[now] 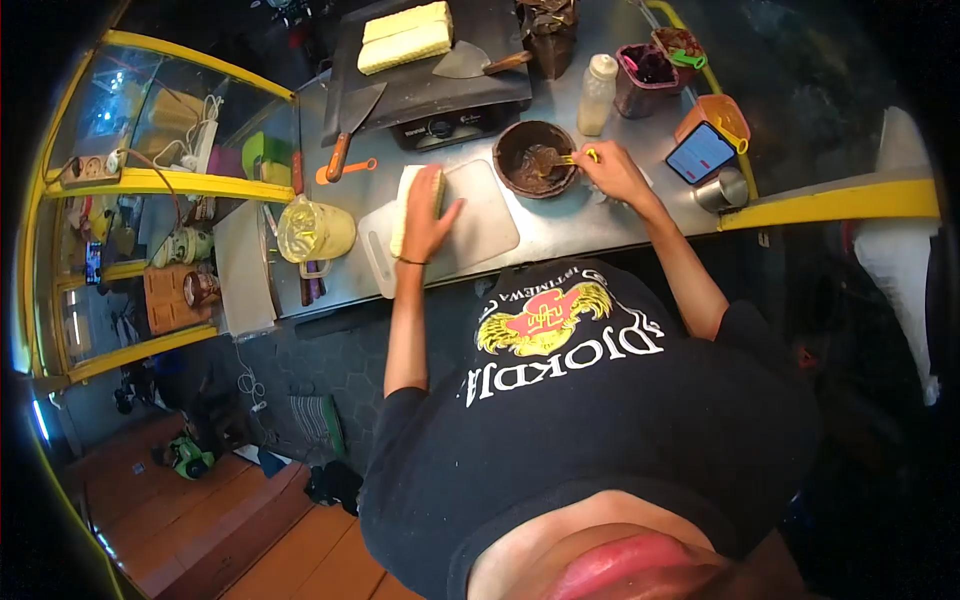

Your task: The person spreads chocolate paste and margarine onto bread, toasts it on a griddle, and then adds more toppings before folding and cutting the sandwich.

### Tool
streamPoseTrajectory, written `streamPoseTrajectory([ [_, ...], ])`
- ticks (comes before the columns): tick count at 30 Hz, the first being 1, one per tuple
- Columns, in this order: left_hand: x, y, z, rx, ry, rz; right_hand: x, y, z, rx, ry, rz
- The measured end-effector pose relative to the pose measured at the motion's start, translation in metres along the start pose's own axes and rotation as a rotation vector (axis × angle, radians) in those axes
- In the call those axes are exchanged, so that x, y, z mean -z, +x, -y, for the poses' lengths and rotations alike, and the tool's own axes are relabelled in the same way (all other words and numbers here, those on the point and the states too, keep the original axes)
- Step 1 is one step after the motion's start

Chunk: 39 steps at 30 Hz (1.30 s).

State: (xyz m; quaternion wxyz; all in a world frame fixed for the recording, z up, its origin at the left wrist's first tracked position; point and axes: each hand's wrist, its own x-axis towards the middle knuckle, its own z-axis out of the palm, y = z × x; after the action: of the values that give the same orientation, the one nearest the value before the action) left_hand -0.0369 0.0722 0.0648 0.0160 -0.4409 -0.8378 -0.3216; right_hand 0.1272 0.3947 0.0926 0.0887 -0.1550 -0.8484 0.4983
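My left hand [427,220] lies on a long pale-yellow piece of bread [404,195], fingers stretched and thumb spread out. Beneath the bread is a white cutting board [490,215]. My right hand [612,172] is closed around the yellow handle of a utensil [566,160], whose far end dips into a dark brown bowl [505,172]. The bowl contains a brown, chocolate-like spread, which hides the utensil's tip. Another block of the same bread [405,38] rests on the black griddle [400,85] at the back, beside a triangular scraper [470,64].
A knife [340,150] leans at the griddle's edge near an orange measuring spoon [347,170]. To the left stands a yellow-filled pitcher [318,235]. On the right are a squeeze bottle [597,95], containers of dark filling [645,80], a phone [700,153] and a metal cup [722,190].
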Motion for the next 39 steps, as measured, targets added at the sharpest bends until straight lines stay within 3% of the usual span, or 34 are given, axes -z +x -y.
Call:
streamPoseTrajectory([
  [2,-0.026,0.01,-0.035,-0.071,-0.073,0.067,-0.004,0.002,-0.004,0.02,-0.112,0.11],
  [3,-0.049,0.013,-0.037,0.028,-0.301,0.093,-0.004,0.001,0.004,0.034,-0.149,0.15],
  [4,-0.059,0.028,-0.051,-0.036,-0.424,0.088,-0.005,-0.002,0.012,0.025,-0.149,0.165],
  [5,-0.065,0.04,-0.066,0.039,-0.725,0.147,-0.007,-0.005,0.02,-0.076,-0.074,0.226],
  [8,-0.077,0.047,-0.064,0.094,-0.726,0.226,-0.016,-0.013,0.021,-0.213,0.064,0.302],
  [10,-0.081,0.046,-0.065,0.056,-0.711,0.181,-0.019,-0.018,0.016,-0.246,0.339,0.321],
  [11,-0.083,0.046,-0.067,0.026,-0.706,0.116,-0.018,-0.018,0.014,-0.246,0.335,0.322],
  [13,-0.087,0.04,-0.073,0.006,-0.705,0.062,-0.018,-0.027,0.013,-0.456,0.512,0.345],
  [15,-0.092,0.037,-0.082,-0.002,-0.73,-0.111,-0.016,-0.038,0.013,-0.517,0.62,0.342],
  [19,-0.097,0.035,-0.095,-0.026,-0.597,-0.058,-0.028,-0.069,0.01,-0.624,0.937,0.277],
  [21,-0.1,0.034,-0.1,-0.018,-0.617,-0.209,-0.035,-0.079,0.003,-0.668,1.096,0.263],
  [23,-0.107,0.03,-0.096,-0.013,-0.572,-0.217,-0.041,-0.085,-0.004,-0.754,1.347,0.242],
  [28,-0.12,0.024,-0.096,0.007,-0.487,-0.272,-0.043,-0.091,-0.017,-0.751,1.594,0.276],
  [31,-0.13,0.015,-0.081,0.073,-0.615,-0.256,-0.034,-0.098,-0.018,-0.711,1.692,0.383],
  [33,-0.133,-0.003,-0.035,0.164,-0.454,0.082,-0.02,-0.106,-0.013,-0.631,1.579,0.38],
  [34,-0.082,-0.002,-0.067,0.212,-0.402,0.105,-0.016,-0.108,-0.007,-0.549,1.479,0.365],
  [36,-0.034,-0.015,-0.044,0.326,-0.252,0.287,-0.004,-0.11,0.005,-0.457,1.326,0.367],
  [37,-0.018,-0.021,-0.034,0.324,-0.235,0.283,0.003,-0.111,0.014,-0.402,1.285,0.406],
  [39,0.006,-0.028,-0.018,0.222,0.041,-0.162,0.009,-0.106,0.024,-0.321,1.189,0.481],
])
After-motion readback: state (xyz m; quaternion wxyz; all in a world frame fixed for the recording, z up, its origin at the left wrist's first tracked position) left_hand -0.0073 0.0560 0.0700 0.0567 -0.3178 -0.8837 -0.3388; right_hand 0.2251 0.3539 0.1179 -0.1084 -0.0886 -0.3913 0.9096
